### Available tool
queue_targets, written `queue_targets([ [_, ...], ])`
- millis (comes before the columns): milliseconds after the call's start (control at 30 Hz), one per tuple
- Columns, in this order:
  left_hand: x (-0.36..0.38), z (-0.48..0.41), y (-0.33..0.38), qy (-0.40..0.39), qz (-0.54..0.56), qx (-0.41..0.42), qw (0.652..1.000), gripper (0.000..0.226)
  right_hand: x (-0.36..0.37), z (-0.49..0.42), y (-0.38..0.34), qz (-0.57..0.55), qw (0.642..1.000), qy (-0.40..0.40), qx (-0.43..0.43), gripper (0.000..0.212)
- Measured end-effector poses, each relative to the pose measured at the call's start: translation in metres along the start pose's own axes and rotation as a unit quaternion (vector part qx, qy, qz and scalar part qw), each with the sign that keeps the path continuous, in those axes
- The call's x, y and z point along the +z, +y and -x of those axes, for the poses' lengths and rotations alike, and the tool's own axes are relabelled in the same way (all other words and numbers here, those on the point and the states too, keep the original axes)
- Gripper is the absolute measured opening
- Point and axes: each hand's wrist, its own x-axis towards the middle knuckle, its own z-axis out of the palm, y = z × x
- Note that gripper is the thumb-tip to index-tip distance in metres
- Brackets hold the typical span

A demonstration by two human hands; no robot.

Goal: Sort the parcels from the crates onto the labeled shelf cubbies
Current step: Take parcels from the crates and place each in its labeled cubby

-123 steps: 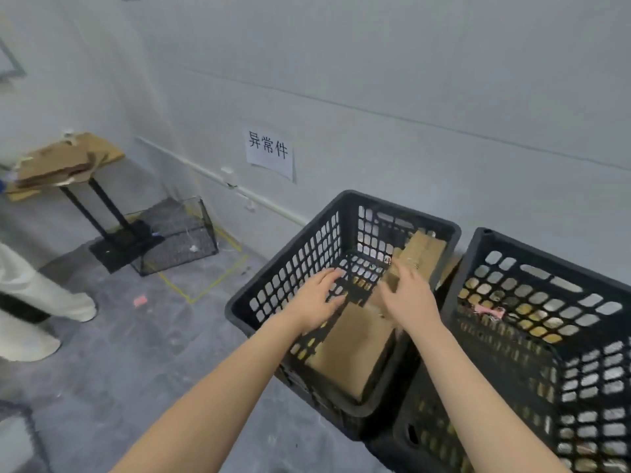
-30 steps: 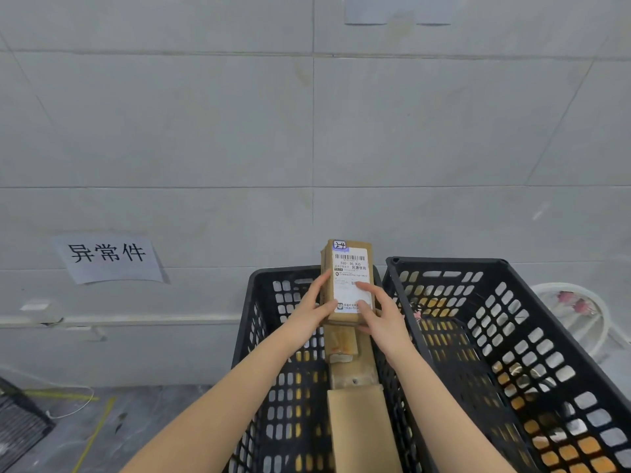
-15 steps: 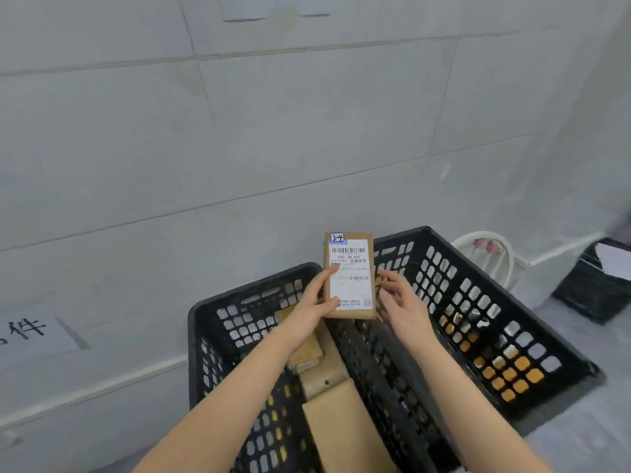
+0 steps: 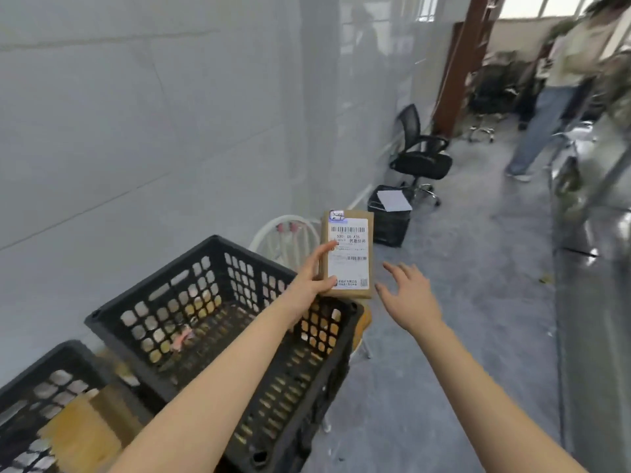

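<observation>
Parcel (image 4: 348, 257) in the head view stands upright at the frame's centre, above the right corner of the black crate (image 4: 218, 244). Its label (image 4: 349, 254) faces the camera, probably so the cubby code can be read. The left hand (image 4: 312, 279) grips its left edge, thumb on the label. The right hand (image 4: 408, 295) hovers just beside it, fingers spread, holding nothing. At lower left, a second crate (image 4: 51, 356) holds more cardboard.

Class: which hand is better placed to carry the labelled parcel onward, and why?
Left. The left hand grips the parcel by its edge, label facing the camera; the right hand is open beside it, apart from it.
</observation>
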Motion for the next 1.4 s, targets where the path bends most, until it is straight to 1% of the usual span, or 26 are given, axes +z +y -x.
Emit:
queue_targets([
  [167, 0.106, -0.103, -0.002, -0.069, 0.007, -0.007, 0.998, 0.076, -0.065, -0.029, 0.117, 0.010, 0.996, 0.033, 0.079, 0.056],
  [267, 0.165, -0.154, -0.007, -0.105, 0.023, -0.006, 0.994, 0.079, -0.094, -0.034, 0.173, 0.001, 0.991, 0.054, 0.121, 0.056],
  [333, 0.202, -0.183, -0.013, -0.132, 0.012, -0.008, 0.991, 0.082, -0.109, -0.034, 0.208, -0.001, 0.986, 0.066, 0.154, 0.056],
  [467, 0.273, -0.236, -0.026, -0.220, -0.016, -0.012, 0.975, 0.082, -0.136, -0.028, 0.270, 0.010, 0.970, 0.084, 0.227, 0.057],
  [533, 0.308, -0.261, -0.033, -0.282, -0.033, -0.012, 0.959, 0.082, -0.149, -0.021, 0.299, 0.016, 0.958, 0.094, 0.269, 0.058],
  [633, 0.361, -0.295, -0.040, -0.367, -0.052, -0.016, 0.929, 0.077, -0.163, -0.007, 0.339, 0.022, 0.933, 0.132, 0.333, 0.059],
  [767, 0.421, -0.328, -0.053, -0.454, -0.076, -0.029, 0.887, 0.076, -0.173, 0.016, 0.373, -0.015, 0.883, 0.181, 0.433, 0.057],
  [900, 0.481, -0.362, -0.057, -0.529, -0.085, -0.025, 0.844, 0.076, -0.182, 0.027, 0.401, -0.038, 0.835, 0.223, 0.502, 0.055],
  [967, 0.514, -0.373, -0.057, -0.553, -0.085, -0.027, 0.828, 0.076, -0.188, 0.033, 0.417, -0.057, 0.815, 0.250, 0.520, 0.053],
  [1033, 0.548, -0.380, -0.058, -0.576, -0.075, -0.041, 0.813, 0.077, -0.196, 0.037, 0.435, -0.063, 0.803, 0.273, 0.526, 0.052],
  [1133, 0.603, -0.388, -0.072, -0.616, -0.072, -0.015, 0.784, 0.080, -0.208, 0.039, 0.467, -0.044, 0.786, 0.291, 0.544, 0.052],
  [1200, 0.633, -0.391, -0.080, -0.631, -0.077, -0.001, 0.772, 0.080, -0.214, 0.040, 0.488, -0.039, 0.774, 0.286, 0.564, 0.053],
  [1300, 0.667, -0.396, -0.088, -0.647, -0.074, -0.013, 0.759, 0.081, -0.215, 0.045, 0.509, -0.051, 0.759, 0.273, 0.589, 0.055],
  [1400, 0.697, -0.410, -0.093, -0.672, -0.096, -0.004, 0.734, 0.078, -0.218, 0.049, 0.525, -0.063, 0.738, 0.280, 0.610, 0.055],
])
